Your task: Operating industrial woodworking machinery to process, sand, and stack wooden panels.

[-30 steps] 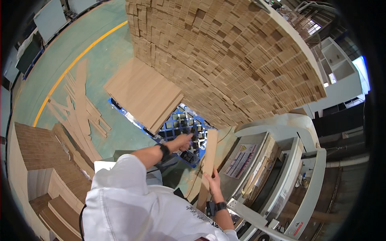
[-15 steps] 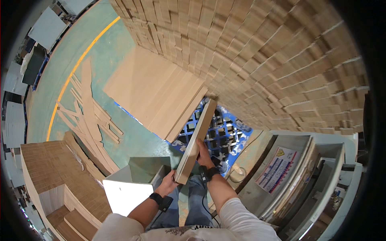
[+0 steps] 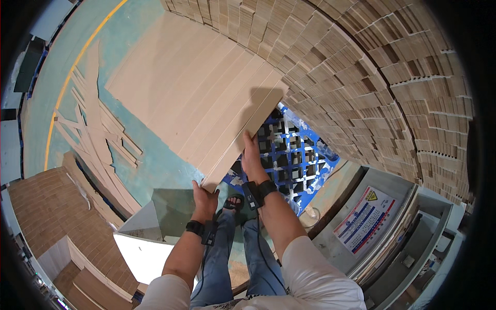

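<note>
A long bundle of flat brown board strips [image 3: 242, 135] lies against the near side of a wide row of similar bundles [image 3: 181, 88]. My left hand [image 3: 205, 200] is closed on its near end, thumb on top. My right hand [image 3: 251, 159] grips its right side farther along, fingers partly hidden. Beneath and beside the row is a blue lattice pallet [image 3: 289, 150], bare on its right part. A dark shadow falls across the bundle's far part.
A high wall of stacked brown boards [image 3: 351, 88] rises at the right. Loose strips [image 3: 98, 113] lie on the green floor at left. A white-sided open bin [image 3: 147, 253] stands by my left arm. A grey cabinet with an open drawer [image 3: 434, 243] is at lower right.
Both hands have carried the bundle forward and left, from above the pallet to beside the row. My view has shifted, and more of the pallet shows.
</note>
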`<act>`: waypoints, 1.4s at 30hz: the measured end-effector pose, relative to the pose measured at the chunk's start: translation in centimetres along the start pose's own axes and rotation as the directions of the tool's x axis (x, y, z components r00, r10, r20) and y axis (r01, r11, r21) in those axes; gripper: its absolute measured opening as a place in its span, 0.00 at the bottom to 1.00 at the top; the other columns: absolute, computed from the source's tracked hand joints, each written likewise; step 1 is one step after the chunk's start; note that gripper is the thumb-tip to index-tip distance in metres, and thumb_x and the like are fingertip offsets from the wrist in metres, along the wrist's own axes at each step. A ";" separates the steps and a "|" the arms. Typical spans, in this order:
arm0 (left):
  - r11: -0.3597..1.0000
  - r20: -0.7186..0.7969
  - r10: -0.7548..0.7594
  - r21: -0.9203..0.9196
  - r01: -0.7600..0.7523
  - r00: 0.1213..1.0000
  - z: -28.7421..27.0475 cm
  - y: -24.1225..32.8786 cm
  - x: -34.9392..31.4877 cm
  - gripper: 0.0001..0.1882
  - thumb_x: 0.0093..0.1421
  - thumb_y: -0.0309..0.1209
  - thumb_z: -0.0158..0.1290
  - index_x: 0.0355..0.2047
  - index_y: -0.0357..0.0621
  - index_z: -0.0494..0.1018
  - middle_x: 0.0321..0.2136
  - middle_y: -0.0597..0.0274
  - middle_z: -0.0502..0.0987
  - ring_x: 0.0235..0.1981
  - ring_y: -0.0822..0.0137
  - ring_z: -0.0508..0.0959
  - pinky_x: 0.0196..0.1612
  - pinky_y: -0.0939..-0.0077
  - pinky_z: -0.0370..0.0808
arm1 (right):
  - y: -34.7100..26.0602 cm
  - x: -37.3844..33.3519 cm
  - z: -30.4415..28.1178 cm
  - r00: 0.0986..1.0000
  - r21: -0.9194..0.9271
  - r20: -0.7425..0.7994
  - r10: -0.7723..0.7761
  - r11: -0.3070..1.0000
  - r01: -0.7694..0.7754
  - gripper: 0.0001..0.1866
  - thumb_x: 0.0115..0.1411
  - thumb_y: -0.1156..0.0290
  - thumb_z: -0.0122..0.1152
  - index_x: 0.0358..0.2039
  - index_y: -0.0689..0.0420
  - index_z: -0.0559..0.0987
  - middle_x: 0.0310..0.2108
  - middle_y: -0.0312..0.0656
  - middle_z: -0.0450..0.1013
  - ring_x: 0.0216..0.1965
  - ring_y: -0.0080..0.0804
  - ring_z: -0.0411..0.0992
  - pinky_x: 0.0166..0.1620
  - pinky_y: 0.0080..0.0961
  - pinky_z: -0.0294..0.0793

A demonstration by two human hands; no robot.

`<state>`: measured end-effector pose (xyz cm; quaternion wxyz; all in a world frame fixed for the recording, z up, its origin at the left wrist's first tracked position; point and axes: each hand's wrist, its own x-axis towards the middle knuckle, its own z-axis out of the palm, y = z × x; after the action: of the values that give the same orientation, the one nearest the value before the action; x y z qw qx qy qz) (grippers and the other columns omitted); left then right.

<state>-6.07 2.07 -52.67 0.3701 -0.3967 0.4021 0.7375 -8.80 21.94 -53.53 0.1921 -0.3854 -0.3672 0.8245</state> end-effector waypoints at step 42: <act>-0.851 0.902 -0.087 0.154 -0.503 0.423 16.4 3.3 5.5 0.40 0.43 0.37 0.53 0.58 0.53 0.52 0.60 0.48 0.47 0.60 0.42 0.44 0.55 0.36 0.37 | 7.5 -2.8 -12.8 0.942 0.163 -0.269 0.201 0.973 -0.162 0.28 0.61 0.71 0.47 0.60 0.49 0.53 0.50 0.35 0.61 0.48 0.23 0.60 0.49 0.20 0.60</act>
<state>-15.86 16.52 -50.58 0.0999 0.5577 0.8200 0.0814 2.70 21.20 -63.30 0.1921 -0.5176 -0.2405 0.7983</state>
